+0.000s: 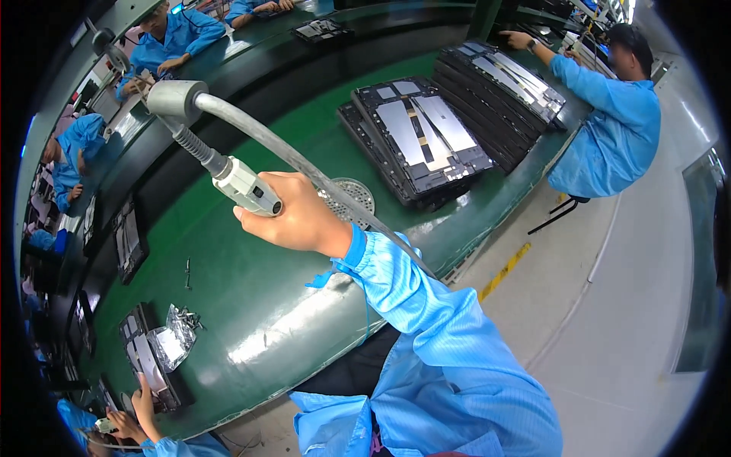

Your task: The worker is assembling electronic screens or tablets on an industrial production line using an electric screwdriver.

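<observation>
My right hand [301,217] is closed around a pale grey electric screwdriver [247,186], raised over the green table. A coiled spring sleeve [196,148] joins the tool's far end to a grey cylinder [173,100]. From that cylinder a thick grey cable [266,141] runs back over my wrist. The driver's working tip does not show. Beneath the cable, partly covered, sits a round perforated metal dish [354,199]. To the right of my hand lies a stack of opened tablets [426,137] with silver batteries. My left hand is out of view.
Another tablet stack [506,76] stands farther right. A thin dark bit [188,274] and a clear plastic bag [175,339] of small parts lie left. Beside the bag, a co-worker's hand [145,404] touches an opened tablet [145,354]. A person [609,114] sits at the right edge.
</observation>
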